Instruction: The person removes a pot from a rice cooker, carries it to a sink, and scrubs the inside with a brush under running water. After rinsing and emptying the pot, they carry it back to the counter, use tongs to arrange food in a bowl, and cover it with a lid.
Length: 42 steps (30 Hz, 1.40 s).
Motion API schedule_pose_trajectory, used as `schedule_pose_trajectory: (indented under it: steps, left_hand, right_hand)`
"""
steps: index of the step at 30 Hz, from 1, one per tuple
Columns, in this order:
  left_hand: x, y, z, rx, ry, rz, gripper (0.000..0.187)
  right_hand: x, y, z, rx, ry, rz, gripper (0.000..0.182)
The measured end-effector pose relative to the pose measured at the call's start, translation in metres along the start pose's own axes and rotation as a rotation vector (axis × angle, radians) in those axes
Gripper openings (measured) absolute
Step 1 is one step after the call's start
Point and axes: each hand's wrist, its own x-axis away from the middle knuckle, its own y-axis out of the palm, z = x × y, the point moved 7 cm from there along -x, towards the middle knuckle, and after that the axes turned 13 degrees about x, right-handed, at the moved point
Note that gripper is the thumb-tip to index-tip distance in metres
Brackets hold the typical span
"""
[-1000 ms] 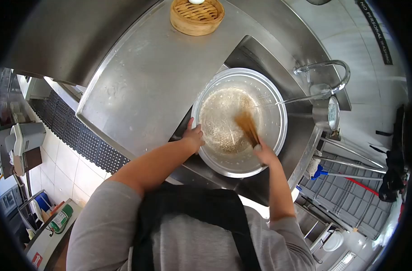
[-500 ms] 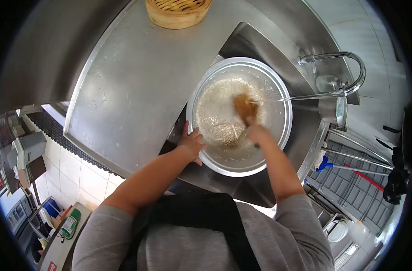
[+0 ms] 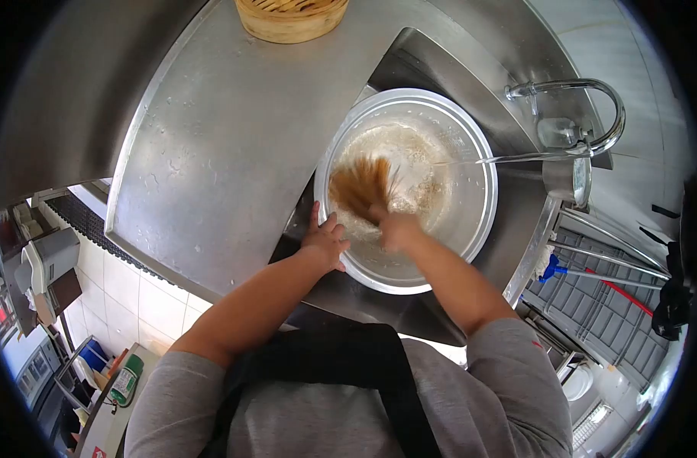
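Observation:
A large round metal bowl rests in the steel sink, with cloudy water and pale grains inside. My right hand is closed on a brown bristle brush, whose bristles, smeared by motion, are over the bowl's left part. Fingers apart, my left hand lies against the bowl's lower left rim. From the curved faucet a stream of water runs into the bowl from the right.
A bamboo steamer sits on the steel counter at the top. Right of the sink are a metal container and several long handles. A green-labelled bottle stands at the lower left.
My right hand has moved the brush left across the bowl, and the bristles now look spread. My left hand stays at the rim. The view has shifted slightly.

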Motion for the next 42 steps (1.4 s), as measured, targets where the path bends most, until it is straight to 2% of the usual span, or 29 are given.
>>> schedule_pose_trajectory:
  steps: [2, 3, 5, 7, 8, 10, 12, 13, 15, 17, 18, 20, 21, 22, 23, 24, 25, 27, 29, 31, 33, 35, 37, 39, 40, 41, 42]
  left_hand:
    - [0.000, 0.000, -0.001, -0.002, -0.007, -0.002, 0.065]
    - [-0.001, 0.002, -0.001, -0.005, -0.001, 0.007, 0.065]
    - [0.001, -0.002, -0.003, -0.018, 0.001, 0.021, 0.065]
    - [-0.001, 0.000, -0.001, -0.010, -0.008, 0.002, 0.065]
    - [-0.001, -0.002, 0.000, -0.008, -0.008, 0.007, 0.065]
    - [0.003, -0.005, 0.001, -0.005, -0.005, 0.019, 0.065]
    - [0.001, -0.004, -0.001, -0.002, -0.002, 0.032, 0.064]
    - [0.001, -0.002, 0.000, 0.004, 0.004, 0.044, 0.063]
    - [0.002, 0.000, 0.000, 0.000, 0.006, 0.034, 0.063]
    - [0.001, -0.003, 0.002, 0.006, 0.007, 0.033, 0.062]
    - [0.001, -0.004, 0.002, 0.004, 0.008, 0.036, 0.062]
    - [0.000, -0.001, 0.001, 0.012, 0.016, 0.036, 0.062]
    - [0.001, -0.002, 0.001, 0.009, 0.021, 0.034, 0.062]
    - [0.002, -0.003, 0.002, 0.019, 0.025, 0.032, 0.064]
    - [0.003, -0.004, 0.002, 0.027, 0.026, 0.031, 0.066]
    - [0.003, -0.005, 0.003, 0.021, 0.028, 0.034, 0.066]
    - [0.003, -0.005, 0.003, 0.019, 0.026, 0.033, 0.067]
    - [0.003, -0.005, 0.002, 0.001, 0.030, 0.035, 0.067]
    - [0.001, -0.001, 0.001, 0.037, 0.041, 0.041, 0.067]
    - [0.001, -0.001, 0.003, 0.044, 0.044, 0.036, 0.067]
    - [0.002, 0.000, 0.000, 0.056, 0.029, 0.030, 0.067]
    - [0.000, 0.000, 0.000, 0.032, 0.034, 0.036, 0.067]
    - [0.001, 0.002, 0.001, 0.048, 0.043, 0.072, 0.063]
    - [-0.001, -0.002, 0.000, 0.063, 0.050, 0.118, 0.059]
    - [-0.004, -0.001, 0.003, 0.050, 0.061, 0.112, 0.054]
    - [-0.007, -0.001, 0.007, 0.038, 0.074, 0.103, 0.050]
    - [-0.005, -0.007, 0.012, 0.041, 0.038, 0.107, 0.042]
  right_hand:
    - [-0.050, -0.003, 0.060, -0.133, 0.230, -0.023, 0.071]
    - [-0.054, 0.000, 0.059, -0.129, 0.225, -0.026, 0.071]
    - [-0.061, 0.010, 0.053, -0.211, 0.140, -0.203, 0.071]
    - [0.021, -0.026, -0.012, -0.219, -0.015, 0.010, 0.054]
    - [0.018, -0.027, -0.011, -0.214, -0.014, 0.011, 0.054]
    - [0.002, -0.008, -0.011, -0.093, -0.053, -0.194, 0.076]
    - [-0.034, -0.027, 0.062, -0.406, 0.292, -0.068, 0.073]
    - [-0.060, -0.006, 0.078, -0.404, 0.286, -0.073, 0.073]
    - [-0.113, 0.063, 0.064, 0.024, -0.218, -0.223, 0.047]
    - [0.003, -0.023, -0.007, -0.110, -0.087, -0.337, 0.051]
    - [0.001, -0.020, -0.005, -0.109, -0.083, -0.335, 0.051]
    - [-0.019, -0.025, -0.013, -0.487, -0.245, 0.126, 0.046]
    - [-0.089, 0.019, 0.019, -1.139, -0.306, -0.094, 0.040]
    - [-0.062, -0.033, 0.041, -1.720, -0.084, -0.163, 0.024]
    - [-0.061, -0.062, 0.059, -2.441, -0.070, -0.060, 0.021]
    - [-0.065, -0.076, 0.077, -3.005, 0.168, -0.056, 0.025]
    - [-0.051, -0.098, 0.088, -2.959, 0.197, 0.380, 0.031]
    - [-0.051, -0.103, 0.056, -2.629, -0.005, 0.219, 0.032]
    - [-0.017, -0.109, 0.006, -2.515, -0.115, -0.377, 0.029]
    - [-0.037, -0.086, 0.056, -2.828, -0.091, -0.010, 0.030]
    - [-0.050, -0.084, 0.120, -3.163, 0.128, 0.493, 0.030]
    - [-0.061, -0.091, 0.117, -3.114, 0.135, 0.504, 0.030]
    - [-0.077, -0.068, 0.072, -2.491, -0.023, 0.352, 0.040]
    - [-0.065, 0.008, 0.027, -1.614, 0.051, -0.040, 0.058]
    - [-0.009, -0.003, 0.006, -1.177, -0.050, -0.137, 0.083]
    - [0.019, 0.021, -0.002, -0.863, -0.318, -0.225, 0.094]
    - [0.056, 0.025, 0.008, -0.443, -0.326, -0.337, 0.092]
